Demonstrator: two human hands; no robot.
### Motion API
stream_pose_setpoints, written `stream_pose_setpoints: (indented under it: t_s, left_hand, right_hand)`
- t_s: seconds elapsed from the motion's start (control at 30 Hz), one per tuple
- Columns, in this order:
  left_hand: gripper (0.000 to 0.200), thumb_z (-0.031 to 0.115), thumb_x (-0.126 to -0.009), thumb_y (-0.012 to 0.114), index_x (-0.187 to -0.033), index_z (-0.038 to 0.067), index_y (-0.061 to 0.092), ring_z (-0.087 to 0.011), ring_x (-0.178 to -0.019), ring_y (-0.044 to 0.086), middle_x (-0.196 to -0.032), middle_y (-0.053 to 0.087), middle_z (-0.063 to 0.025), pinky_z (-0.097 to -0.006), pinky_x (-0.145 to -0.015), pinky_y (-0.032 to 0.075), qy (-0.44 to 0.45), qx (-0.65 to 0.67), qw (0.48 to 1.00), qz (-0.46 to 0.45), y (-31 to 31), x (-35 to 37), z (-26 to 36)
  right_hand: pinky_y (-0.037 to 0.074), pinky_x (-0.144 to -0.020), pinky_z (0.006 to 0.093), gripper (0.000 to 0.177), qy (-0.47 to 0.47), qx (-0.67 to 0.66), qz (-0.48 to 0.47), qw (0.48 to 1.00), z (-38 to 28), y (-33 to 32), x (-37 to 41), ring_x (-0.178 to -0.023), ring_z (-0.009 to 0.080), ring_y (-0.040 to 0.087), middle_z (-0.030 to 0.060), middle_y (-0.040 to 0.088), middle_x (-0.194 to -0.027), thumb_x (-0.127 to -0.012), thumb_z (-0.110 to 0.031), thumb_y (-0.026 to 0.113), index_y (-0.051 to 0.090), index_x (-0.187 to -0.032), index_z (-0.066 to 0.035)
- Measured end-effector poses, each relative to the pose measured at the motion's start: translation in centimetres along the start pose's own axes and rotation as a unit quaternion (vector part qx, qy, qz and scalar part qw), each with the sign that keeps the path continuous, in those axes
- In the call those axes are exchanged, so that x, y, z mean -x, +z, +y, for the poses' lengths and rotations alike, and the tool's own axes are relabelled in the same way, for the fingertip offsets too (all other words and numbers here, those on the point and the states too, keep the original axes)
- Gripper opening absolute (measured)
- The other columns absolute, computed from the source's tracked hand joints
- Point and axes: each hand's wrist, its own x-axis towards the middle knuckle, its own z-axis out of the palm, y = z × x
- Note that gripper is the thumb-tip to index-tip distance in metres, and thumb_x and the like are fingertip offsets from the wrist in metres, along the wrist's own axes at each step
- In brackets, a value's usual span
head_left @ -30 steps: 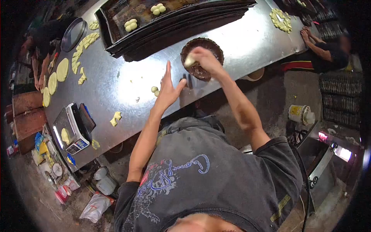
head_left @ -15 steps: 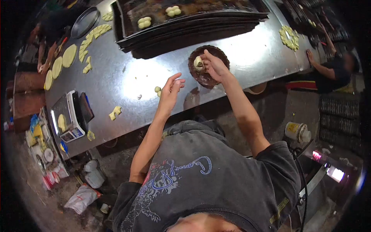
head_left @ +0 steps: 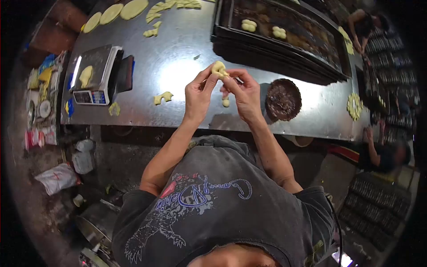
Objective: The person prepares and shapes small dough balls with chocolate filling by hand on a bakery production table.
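Nearest: dark printed T-shirt, forearms reaching up from it. On the floor at left, white bag and plastic jug.

Over the near edge of the steel tabletop, left hand and right hand raised together. Both closed in a fingertip pinch on one small dough piece, held clear of the surface between the thumbs and forefingers.

Just under the right hand, lying on the steel, a small dough ball. Right of it, near the front edge, a round brown bowl, smeared dark inside.

Left of the hands, a torn dough scrap. Further left, a smaller scrap at the edge, then a digital scale with a dough lump on its pan.

Far right on the tabletop, a ring of dough pieces.

Behind the hands, a stack of dark baking trays, the top one carrying two clusters of dough balls.

Far left corner: flat dough discs and cut strips.

Past the right end, another person low down, arm up at the table edge. Second person at the far right corner.
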Motion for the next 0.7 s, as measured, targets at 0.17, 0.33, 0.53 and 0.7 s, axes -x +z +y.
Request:
stream_pose_setpoints:
  t_s: [0.17, 0.33, 0.53, 0.7]
  left_hand:
    - [0.028, 0.018, -0.096, 0.071, -0.121, 0.006, 0.071, -0.0085, -0.098, 0.059, -0.104, 0.072, -0.001, -0.0237, -0.086, 0.046, 0.215, -0.147, 0.964, -0.046, -4.5, -1.3, 1.7]
    - [0.039, 0.017, -0.088, 0.079, -0.124, 0.01, 0.067, -0.0081, -0.083, 0.055, -0.086, 0.063, 0.003, -0.0259, -0.077, 0.046, 0.124, -0.102, 0.986, -0.031, -6.1, -2.2, 3.6]
    - [0.03, 0.028, -0.1, 0.066, -0.121, 0.006, 0.066, -0.006, -0.083, 0.055, -0.099, 0.065, 0.0004, -0.0211, -0.074, 0.045, 0.018, 0.057, 0.997, -0.039, -5.5, -3.8, 3.5]
    - [0.043, 0.042, -0.101, 0.061, -0.103, 0.0, 0.073, -0.0079, -0.075, 0.058, -0.095, 0.067, -0.0043, -0.0208, -0.065, 0.045, -0.218, -0.107, 0.946, -0.213, -6.6, -5.3, 3.8]
  right_hand:
    - [0.047, -0.06, 0.0205, 0.023, 0.108, -0.057, -0.104, 0.987, 0.8, 0.9, -1.9, -0.069, 0.0083, 0.058, 0.0024, 0.064, -0.085, -0.105, -0.024, 0.057, 0.065, -0.111, -0.003]
    - [0.046, -0.07, 0.0201, 0.021, -0.063, 0.07, -0.031, 0.995, -0.4, 6.6, -1.8, -0.082, 0.0075, 0.055, -0.0006, 0.058, -0.09, -0.1, -0.015, 0.066, 0.069, -0.117, -0.004]
    - [0.051, -0.071, 0.0269, 0.015, -0.232, 0.302, 0.019, 0.925, -0.2, 8.6, -0.1, -0.08, 0.0147, 0.058, 0.0062, 0.059, -0.093, -0.087, -0.001, 0.075, 0.066, -0.098, -0.001]
    - [0.053, -0.065, 0.0304, 0.012, -0.213, 0.323, -0.014, 0.922, -1.6, 6.6, 0.7, -0.081, 0.0139, 0.062, 0.0074, 0.064, -0.098, -0.089, 0.001, 0.072, 0.064, -0.098, -0.001]
